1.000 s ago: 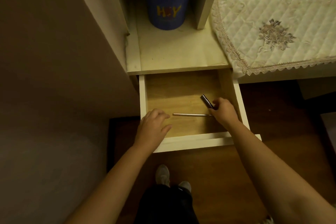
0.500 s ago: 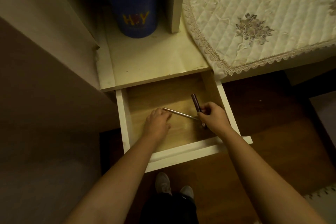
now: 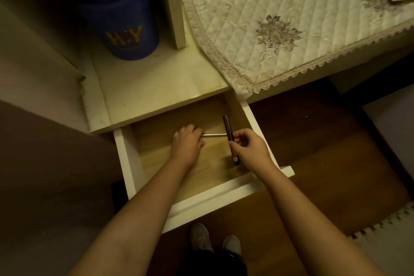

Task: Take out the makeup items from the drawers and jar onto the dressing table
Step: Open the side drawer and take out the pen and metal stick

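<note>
Blue jar tucked back in the cubby up left, "H Y" lettering showing. Below it, drawer pulled open. Left hand down inside, fingers curled onto the end of a thin silver makeup pencil lying flat. Right hand pinching a dark makeup pen, crossing over the silver one. Quilted lace-edged cloth covering the dressing table on the right.

left hand reaching, right hand gripping
</note>
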A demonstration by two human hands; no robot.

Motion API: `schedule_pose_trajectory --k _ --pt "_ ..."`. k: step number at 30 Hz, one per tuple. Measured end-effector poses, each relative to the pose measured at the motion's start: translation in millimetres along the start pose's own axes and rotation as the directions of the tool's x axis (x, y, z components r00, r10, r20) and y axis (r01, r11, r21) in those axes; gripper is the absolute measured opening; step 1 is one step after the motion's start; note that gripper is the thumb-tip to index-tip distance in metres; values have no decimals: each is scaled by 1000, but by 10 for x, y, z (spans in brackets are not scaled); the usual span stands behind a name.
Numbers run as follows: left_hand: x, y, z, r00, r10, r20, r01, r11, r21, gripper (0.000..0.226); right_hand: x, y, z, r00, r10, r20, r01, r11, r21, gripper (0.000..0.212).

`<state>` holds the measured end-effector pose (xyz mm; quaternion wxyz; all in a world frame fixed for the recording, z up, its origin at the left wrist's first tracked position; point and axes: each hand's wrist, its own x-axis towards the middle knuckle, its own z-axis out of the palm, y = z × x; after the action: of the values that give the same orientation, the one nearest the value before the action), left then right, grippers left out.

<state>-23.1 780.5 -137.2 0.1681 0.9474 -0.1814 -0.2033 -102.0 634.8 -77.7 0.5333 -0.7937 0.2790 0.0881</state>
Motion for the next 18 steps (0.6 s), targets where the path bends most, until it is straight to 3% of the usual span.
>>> schedule_pose_trajectory --k 5,9,15,18 --pt "-156 -40 58 999 -37 -32 36 999 -40 15 -38 10 13 1000 19 -18 -19 999 30 23" --pt "-385 -13 -112 992 -128 16 128 971 -201 12 -186 -72 -28 999 30 -27 -27 995 98 22" --pt "-1037 96 -561 978 -206 7 191 891 -412 2 -609 -274 -204 975 158 -156 -83 912 402 16" --pt "-1311 186 -728 966 -259 -21 210 826 -522 5 -814 -305 -349 971 164 -174 -70 891 449 16"
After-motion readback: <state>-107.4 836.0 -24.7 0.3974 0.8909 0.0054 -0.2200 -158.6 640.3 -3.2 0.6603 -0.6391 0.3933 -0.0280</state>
